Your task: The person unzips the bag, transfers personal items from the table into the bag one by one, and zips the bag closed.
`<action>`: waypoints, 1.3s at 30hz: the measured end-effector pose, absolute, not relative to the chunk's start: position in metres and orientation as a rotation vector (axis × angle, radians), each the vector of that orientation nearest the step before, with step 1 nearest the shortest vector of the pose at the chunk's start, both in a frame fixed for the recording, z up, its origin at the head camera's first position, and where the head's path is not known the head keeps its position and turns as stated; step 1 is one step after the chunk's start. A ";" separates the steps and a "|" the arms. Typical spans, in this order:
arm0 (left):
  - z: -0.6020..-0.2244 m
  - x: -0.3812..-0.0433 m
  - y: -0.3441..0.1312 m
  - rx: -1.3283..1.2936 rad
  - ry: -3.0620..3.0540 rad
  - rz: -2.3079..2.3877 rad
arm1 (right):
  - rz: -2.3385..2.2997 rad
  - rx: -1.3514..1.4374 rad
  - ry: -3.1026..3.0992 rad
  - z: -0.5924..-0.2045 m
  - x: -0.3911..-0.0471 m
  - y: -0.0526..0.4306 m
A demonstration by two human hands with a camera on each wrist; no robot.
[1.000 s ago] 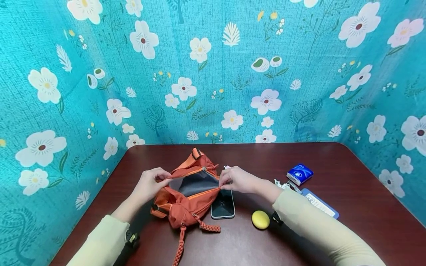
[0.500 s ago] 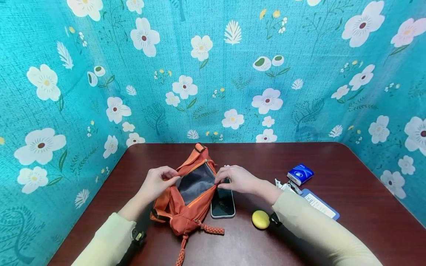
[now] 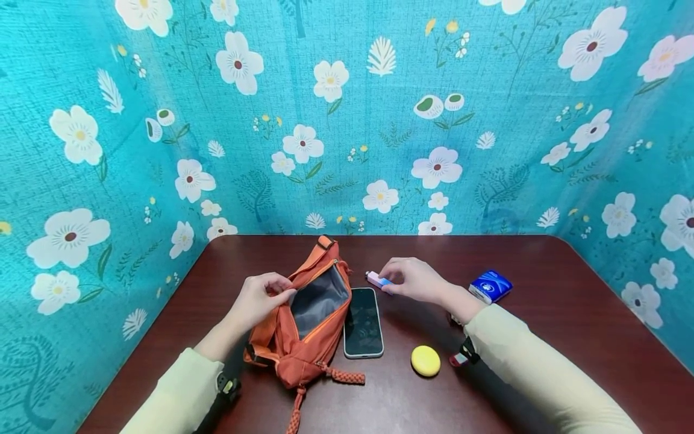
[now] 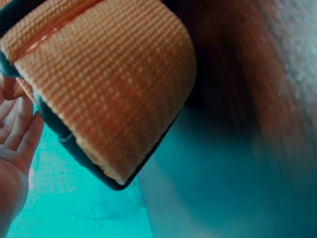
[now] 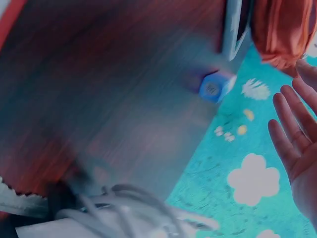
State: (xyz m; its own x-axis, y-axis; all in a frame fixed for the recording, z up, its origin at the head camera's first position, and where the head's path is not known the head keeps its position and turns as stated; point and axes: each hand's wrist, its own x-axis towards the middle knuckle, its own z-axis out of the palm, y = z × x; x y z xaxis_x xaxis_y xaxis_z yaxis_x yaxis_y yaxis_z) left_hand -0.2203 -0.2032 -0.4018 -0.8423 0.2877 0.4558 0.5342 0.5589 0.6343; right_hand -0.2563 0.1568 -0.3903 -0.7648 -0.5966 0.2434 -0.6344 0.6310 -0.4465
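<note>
An orange bag (image 3: 320, 346) lies on the table with its zip undone, its grey lining (image 3: 320, 300) showing. My left hand (image 3: 260, 296) pinches the left edge of its opening between thumb and fingers. Close up in the left wrist view is the bag's orange strap (image 4: 114, 89) with a dark buckle. My right hand (image 3: 414, 280) is over a small pink-and-blue stick (image 3: 375, 278), right of the bag. In the right wrist view its fingers (image 5: 292, 116) are extended and apart from the stick's blue end (image 5: 212, 88). A phone (image 3: 364, 325) lies against the bag's right side.
A yellow disc-shaped thing (image 3: 425, 361) sits at front centre-right. Behind the right forearm is a blue tissue pack (image 3: 490, 286). The right sleeve covers most things there; a pale looped cord (image 5: 124, 213) shows blurred in the right wrist view. A floral curtain (image 3: 347, 120) hangs behind the table.
My right hand has let go of the bag's right edge and moved right to the pink-and-blue stick. The bag's opening spread wider earlier, and my left hand still holds its edge.
</note>
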 end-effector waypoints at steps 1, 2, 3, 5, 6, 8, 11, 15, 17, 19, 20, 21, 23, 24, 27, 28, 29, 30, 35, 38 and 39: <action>-0.402 -0.220 -0.204 -0.679 -2.497 -1.166 | 0.782 1.016 -2.791 -0.392 -0.259 0.158; -0.402 -0.220 -0.204 -0.683 -2.496 -1.164 | 0.763 0.987 -2.809 -0.394 -0.261 0.158; -0.403 -0.220 -0.204 -0.687 -2.492 -1.165 | 0.738 0.963 -2.825 -0.396 -0.265 0.159; -0.403 -0.221 -0.205 -0.698 -2.482 -1.165 | 0.697 0.913 -2.850 -0.401 -0.271 0.158; -0.403 -0.221 -0.205 -0.702 -2.476 -1.163 | 0.686 0.889 -2.861 -0.403 -0.274 0.157; -0.403 -0.221 -0.205 -0.712 -2.472 -1.159 | 0.671 0.843 -2.884 -0.407 -0.279 0.155; -0.403 -0.222 -0.205 -0.714 -2.476 -1.152 | 0.654 0.795 -2.924 -0.412 -0.285 0.153; -0.403 -0.222 -0.205 -0.716 -2.480 -1.164 | 0.623 0.775 -2.960 -0.417 -0.292 0.151; -0.404 -0.222 -0.205 -0.721 -2.480 -1.169 | 0.600 0.765 -2.972 -0.419 -0.293 0.152; -0.405 -0.223 -0.206 -0.724 -2.480 -1.171 | 0.571 0.758 -2.984 -0.421 -0.295 0.152; -0.405 -0.223 -0.206 -0.725 -2.482 -1.171 | 0.556 0.756 -2.991 -0.422 -0.295 0.153; -0.405 -0.223 -0.206 -0.723 -2.483 -1.172 | 0.544 0.751 -3.000 -0.423 -0.296 0.153; -0.404 -0.222 -0.206 -0.713 -2.489 -1.172 | 0.531 0.750 -3.014 -0.426 -0.299 0.153; -0.404 -0.222 -0.206 -0.713 -2.491 -1.173 | 0.532 0.753 -3.016 -0.428 -0.300 0.154; -0.405 -0.222 -0.206 -0.716 -2.488 -1.172 | 0.553 0.753 -3.019 -0.432 -0.303 0.157; -0.405 -0.222 -0.206 -0.716 -2.487 -1.172 | 0.561 0.752 -3.020 -0.433 -0.304 0.158; -0.405 -0.223 -0.206 -0.717 -2.486 -1.172 | 0.567 0.752 -3.022 -0.433 -0.304 0.159; -0.405 -0.222 -0.206 -0.719 -2.485 -1.173 | 0.578 0.747 -3.026 -0.433 -0.304 0.160; -0.405 -0.222 -0.205 -0.712 -2.494 -1.172 | 0.601 0.744 -3.034 -0.432 -0.303 0.164; -0.404 -0.223 -0.205 -0.712 -2.498 -1.171 | 0.636 0.753 -3.015 -0.430 -0.302 0.166; -0.404 -0.222 -0.205 -0.712 -2.497 -1.170 | 0.655 0.756 -3.001 -0.429 -0.302 0.166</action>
State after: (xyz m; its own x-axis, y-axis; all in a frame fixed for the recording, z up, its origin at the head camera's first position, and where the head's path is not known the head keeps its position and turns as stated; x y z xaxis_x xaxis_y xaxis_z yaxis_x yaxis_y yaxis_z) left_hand -0.2225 -0.2048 -0.4039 -0.8351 0.3099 0.4546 0.5476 0.5475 0.6328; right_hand -0.3016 0.1658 -0.4291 -0.8856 -0.4580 0.0780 -0.4488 0.8001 -0.3981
